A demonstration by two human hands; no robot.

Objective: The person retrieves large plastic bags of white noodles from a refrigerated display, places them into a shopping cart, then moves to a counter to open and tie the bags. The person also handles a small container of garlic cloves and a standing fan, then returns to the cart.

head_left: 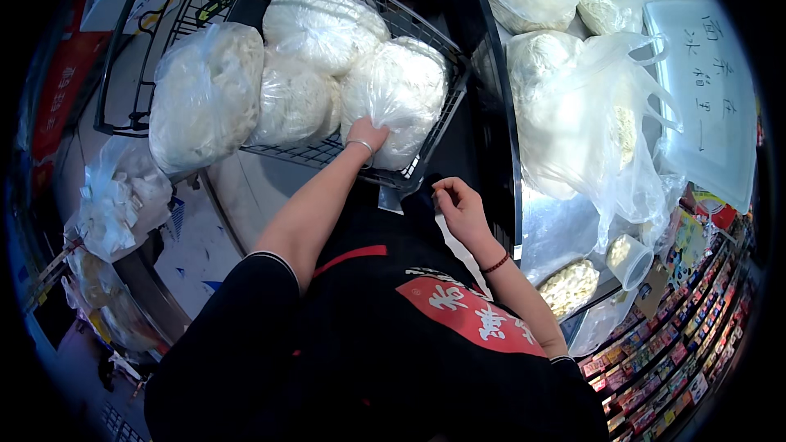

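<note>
My left hand [366, 135] grips the gathered plastic of a clear bag of noodles [399, 98] at the near right corner of a black wire shopping cart [430, 162]. Beside that bag lie another bag of noodles [291, 101] and a bag at the back [322, 27]. A large bag [209, 95] sits at the cart's left end. My right hand [459, 202], fingers curled and holding nothing visible, hovers between the cart and the counter, near my dark apron [368, 294].
On the metal counter [543, 221] at right lie bagged noodles [552, 110], a bag of small pale pieces [571, 285] and a plastic tub [629, 261]. A translucent lid with writing [703, 98] stands behind. Plastic bags [123, 202] hang at left; packaged goods fill shelves [675, 344] at lower right.
</note>
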